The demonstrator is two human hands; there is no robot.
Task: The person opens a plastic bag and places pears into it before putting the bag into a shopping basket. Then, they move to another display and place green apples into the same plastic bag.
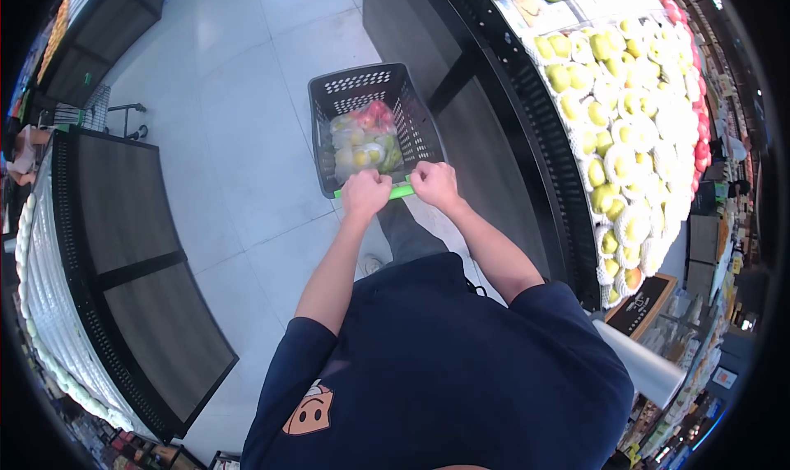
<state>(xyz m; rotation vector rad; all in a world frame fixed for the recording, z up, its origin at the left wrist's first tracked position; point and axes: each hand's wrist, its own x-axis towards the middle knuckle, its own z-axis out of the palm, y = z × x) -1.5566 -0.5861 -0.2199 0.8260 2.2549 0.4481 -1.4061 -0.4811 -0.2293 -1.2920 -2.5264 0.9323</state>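
Navy shirt [444,371] low centre; left hand [366,193] and right hand [434,183] both clamped on green handle [401,191] of dark cart [362,80], bagged produce [362,141] inside.

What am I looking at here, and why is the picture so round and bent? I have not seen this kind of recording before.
There is no machine here. A person wears one camera on the head, and it looks forward and down through a very wide lens, which bends the edges. The dark blue shirt at the bottom is the wearer's own body. The left hand and the right hand are both closed around the green handle of a dark plastic shopping basket, seen above the pale tiled floor. Inside the basket lie clear bags of fruit, red, yellow and green. To the right runs a fruit display with yellow-green fruit in white foam nets. To the left is a dark display stand.
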